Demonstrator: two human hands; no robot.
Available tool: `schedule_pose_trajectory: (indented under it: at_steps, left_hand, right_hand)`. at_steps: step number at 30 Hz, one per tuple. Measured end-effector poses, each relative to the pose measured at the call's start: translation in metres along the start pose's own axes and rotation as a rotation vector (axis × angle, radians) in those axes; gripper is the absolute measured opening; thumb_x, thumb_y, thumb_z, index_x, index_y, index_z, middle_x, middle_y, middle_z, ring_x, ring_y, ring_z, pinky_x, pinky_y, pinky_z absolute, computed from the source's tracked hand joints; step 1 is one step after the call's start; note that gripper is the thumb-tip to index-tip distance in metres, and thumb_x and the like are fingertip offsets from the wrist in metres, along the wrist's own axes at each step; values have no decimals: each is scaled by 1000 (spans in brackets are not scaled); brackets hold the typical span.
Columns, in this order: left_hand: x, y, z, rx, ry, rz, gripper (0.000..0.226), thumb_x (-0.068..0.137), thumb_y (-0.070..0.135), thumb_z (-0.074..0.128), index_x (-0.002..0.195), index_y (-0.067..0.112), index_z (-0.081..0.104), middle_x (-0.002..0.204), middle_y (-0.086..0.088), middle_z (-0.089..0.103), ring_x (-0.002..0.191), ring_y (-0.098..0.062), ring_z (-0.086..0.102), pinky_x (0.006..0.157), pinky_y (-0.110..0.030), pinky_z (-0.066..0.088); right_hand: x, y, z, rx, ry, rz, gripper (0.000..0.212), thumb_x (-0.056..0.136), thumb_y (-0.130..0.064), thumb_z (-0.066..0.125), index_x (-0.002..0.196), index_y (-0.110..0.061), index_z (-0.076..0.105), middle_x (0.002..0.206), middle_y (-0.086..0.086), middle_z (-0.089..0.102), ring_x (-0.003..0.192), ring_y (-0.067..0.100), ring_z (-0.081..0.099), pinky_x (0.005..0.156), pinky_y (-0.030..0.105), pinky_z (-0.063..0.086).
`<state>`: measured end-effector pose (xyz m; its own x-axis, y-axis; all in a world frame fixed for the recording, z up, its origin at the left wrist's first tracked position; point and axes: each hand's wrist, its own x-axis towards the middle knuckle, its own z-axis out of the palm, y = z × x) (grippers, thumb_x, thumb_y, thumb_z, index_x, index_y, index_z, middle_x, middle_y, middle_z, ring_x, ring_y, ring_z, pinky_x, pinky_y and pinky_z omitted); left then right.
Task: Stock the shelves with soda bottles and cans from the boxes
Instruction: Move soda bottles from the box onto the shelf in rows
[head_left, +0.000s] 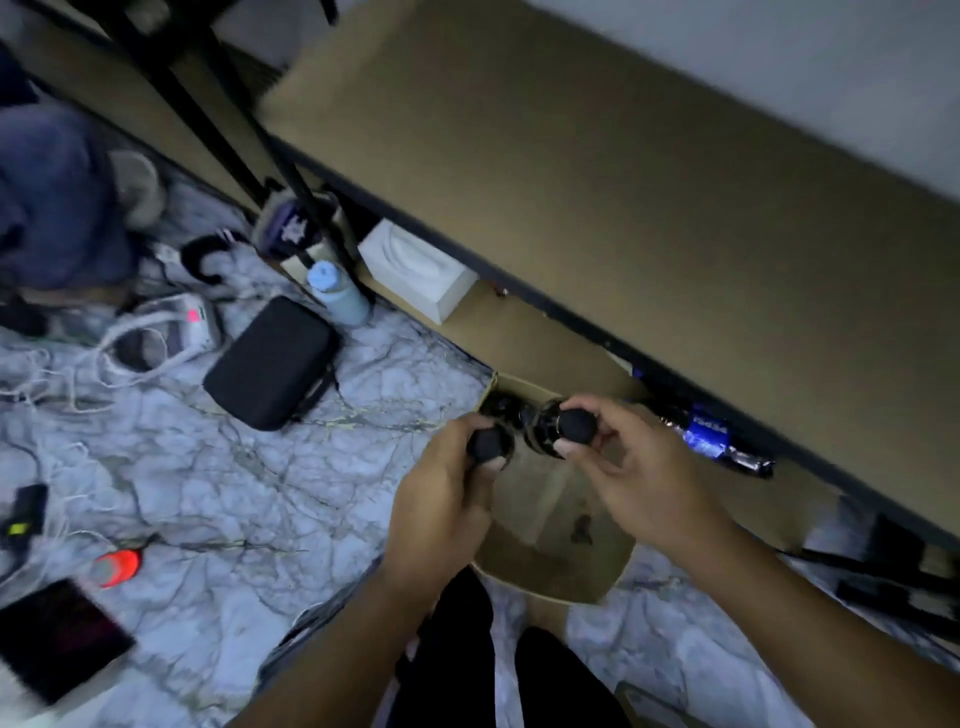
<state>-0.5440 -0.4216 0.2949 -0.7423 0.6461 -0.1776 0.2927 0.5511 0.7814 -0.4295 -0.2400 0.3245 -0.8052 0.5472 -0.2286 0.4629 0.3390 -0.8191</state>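
My left hand (447, 488) grips the black cap of a dark soda bottle (488, 444) over an open cardboard box (556, 566) on the floor. My right hand (628, 467) grips the black cap of a second dark soda bottle (566, 428) beside the first. More dark bottles (501, 405) show in the box's far corner. A bottle with a blue label (711, 434) lies on the lower shelf board (524, 332) under the wide brown shelf (597, 171). The picture is dim and blurred.
On the marble floor (208, 467) to the left lie a black case (272, 361), a pale blue flask (337, 293), cables, a red-capped item (117, 566) and a dark tablet (57, 634). A white box (415, 270) sits on the lower shelf. Another person crouches at far left (57, 197).
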Motion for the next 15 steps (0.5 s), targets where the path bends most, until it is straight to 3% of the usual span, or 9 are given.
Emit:
schedule_pose_trajectory:
  at_steps: [4, 8, 12, 15]
  left_hand:
    - [-17, 91, -77, 43, 22, 109, 34, 96, 28, 67, 113, 51, 48, 81, 16, 56, 76, -8, 56, 64, -29, 46]
    - [-28, 175, -144, 89, 96, 243, 32, 95, 28, 69, 115, 47, 51, 76, 9, 49, 72, -12, 51, 64, -35, 45]
    - [-31, 244, -196, 79, 167, 323, 28, 94, 26, 71, 118, 34, 59, 71, 6, 47, 66, -10, 48, 65, -34, 43]
    - [-32, 287, -230, 60, 250, 414, 29, 93, 22, 74, 115, 33, 61, 67, 10, 47, 62, -7, 46, 65, -31, 43]
  right_hand:
    - [-25, -102, -83, -84, -7, -216, 21, 91, -30, 73, 111, -35, 68, 104, -23, 63, 94, 6, 58, 84, 20, 42]
    - [-50, -187, -146, -81, 46, -341, 17, 91, -40, 69, 108, -41, 68, 95, -16, 64, 97, 9, 58, 86, 24, 44]
    - [-67, -254, -186, -44, 100, -462, 18, 88, -41, 71, 105, -36, 70, 84, -11, 62, 87, 11, 57, 80, 24, 44]
    - [-72, -290, -206, -1, 114, -506, 13, 91, -37, 71, 103, -32, 71, 74, -6, 58, 71, 7, 53, 67, 17, 40]
